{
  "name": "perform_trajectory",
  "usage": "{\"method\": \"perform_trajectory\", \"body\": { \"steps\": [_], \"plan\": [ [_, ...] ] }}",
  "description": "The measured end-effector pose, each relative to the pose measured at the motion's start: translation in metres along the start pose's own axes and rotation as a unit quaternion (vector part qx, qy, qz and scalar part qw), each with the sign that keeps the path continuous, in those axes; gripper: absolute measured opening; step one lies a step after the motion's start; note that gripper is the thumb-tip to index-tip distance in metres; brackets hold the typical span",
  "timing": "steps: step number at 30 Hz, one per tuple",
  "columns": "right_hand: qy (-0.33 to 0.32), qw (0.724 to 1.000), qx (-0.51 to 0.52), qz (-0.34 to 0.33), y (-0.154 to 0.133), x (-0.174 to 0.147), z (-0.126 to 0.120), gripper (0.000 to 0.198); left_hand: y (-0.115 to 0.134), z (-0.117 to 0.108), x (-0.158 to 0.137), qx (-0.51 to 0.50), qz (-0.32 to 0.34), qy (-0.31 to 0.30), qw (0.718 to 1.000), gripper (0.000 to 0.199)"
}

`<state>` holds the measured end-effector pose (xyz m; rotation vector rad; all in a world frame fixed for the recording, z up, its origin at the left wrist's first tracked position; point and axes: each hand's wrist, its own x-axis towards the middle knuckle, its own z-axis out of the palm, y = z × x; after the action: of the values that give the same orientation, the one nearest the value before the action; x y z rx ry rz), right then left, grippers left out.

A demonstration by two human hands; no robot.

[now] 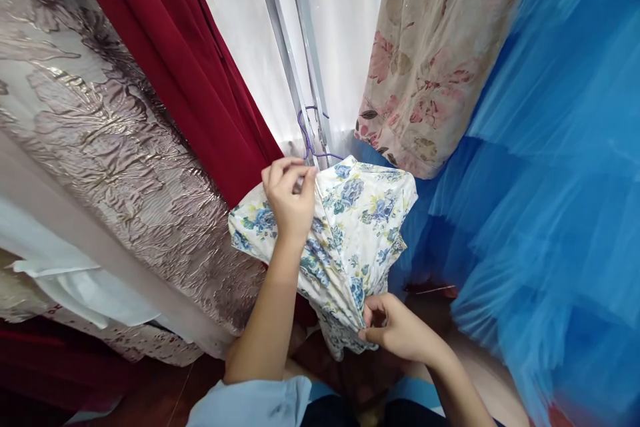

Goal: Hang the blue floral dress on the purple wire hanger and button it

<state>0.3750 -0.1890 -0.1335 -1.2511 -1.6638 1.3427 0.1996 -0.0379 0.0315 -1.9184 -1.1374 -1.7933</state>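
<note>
A white top with blue flowers and green leaves (370,213) hangs by its shoulders on a purple wire hanger (307,130). At the upper neckline my left hand (291,197) is closed, thumb and forefinger pinched together on the edge of the cloth. My right hand (395,328) pinches the front of the top lower down, near its gathered waist. Between the two hands the front edge runs in a taut slanting line. The lower part of the top falls away beneath and is partly hidden by my hands.
Metal uprights (295,47) stand behind the hanger against white cloth (345,27). To the left hang a dark red drape (175,67) and embossed pinkish fabric (125,140). A pink-flowered fabric (425,80) and ruffled blue tulle (560,167) fill the right side.
</note>
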Motion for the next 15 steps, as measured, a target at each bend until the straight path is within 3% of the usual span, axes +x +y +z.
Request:
{"method": "perform_trajectory", "body": {
  "steps": [2, 5, 8, 11, 13, 15],
  "plan": [
    [-0.002, 1.000, -0.002, -0.004, 0.003, 0.001, -0.003, 0.014, -0.003, 0.002, 0.003, -0.020, -0.019, -0.026, 0.999, 0.017],
    [0.037, 0.999, 0.008, -0.025, 0.008, 0.006, -0.004, 0.011, -0.005, -0.002, -0.008, -0.068, -0.062, -0.113, 0.989, 0.021],
    [0.101, 0.992, 0.063, -0.047, 0.002, 0.017, -0.001, 0.017, -0.005, -0.015, -0.018, -0.074, -0.043, -0.151, 0.985, 0.018],
    [0.099, 0.982, 0.133, -0.089, -0.027, 0.036, -0.001, 0.029, -0.001, -0.030, -0.016, -0.071, -0.008, -0.177, 0.982, 0.016],
    [0.076, 0.974, 0.160, -0.137, -0.056, 0.055, -0.005, 0.033, 0.002, -0.039, -0.012, -0.076, 0.011, -0.224, 0.972, 0.019],
    [0.095, 0.962, 0.177, -0.185, -0.085, 0.077, -0.012, 0.033, 0.003, -0.047, -0.008, -0.080, 0.030, -0.266, 0.960, 0.025]
  ]
}}
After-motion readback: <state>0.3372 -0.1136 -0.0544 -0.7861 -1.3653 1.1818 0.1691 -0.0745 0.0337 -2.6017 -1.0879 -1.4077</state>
